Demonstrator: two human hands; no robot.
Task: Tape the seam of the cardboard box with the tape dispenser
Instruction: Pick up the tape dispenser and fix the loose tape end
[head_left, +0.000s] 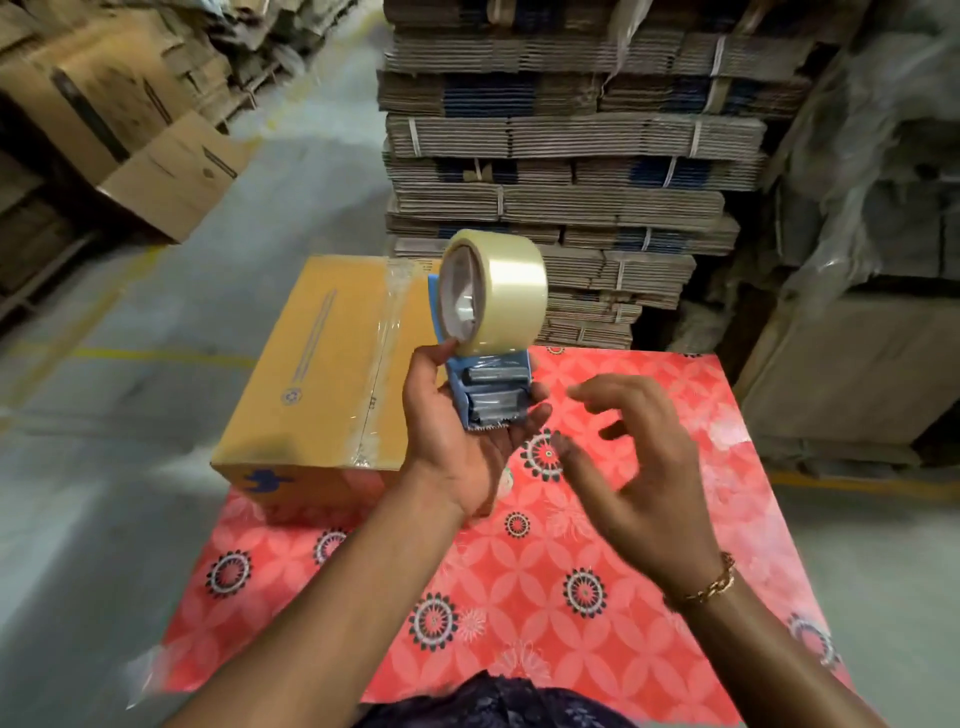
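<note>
My left hand (457, 441) holds a blue tape dispenser (491, 387) upright in its palm, with a clear tape roll (506, 291) on top. The dispenser's toothed edge points toward me. My right hand (639, 462) hovers just to the right of it, fingers spread and blurred, touching nothing. A closed brown cardboard box (317, 374) lies on the left of a red patterned mat (545, 597). A strip of clear tape (387, 338) runs along the box's top seam and down its near face.
Bundled stacks of flat cardboard (571, 156) rise behind the mat. Open cartons (156, 171) lie at the far left on the grey concrete floor (104, 519). Plastic-wrapped pallets (857, 312) stand at the right.
</note>
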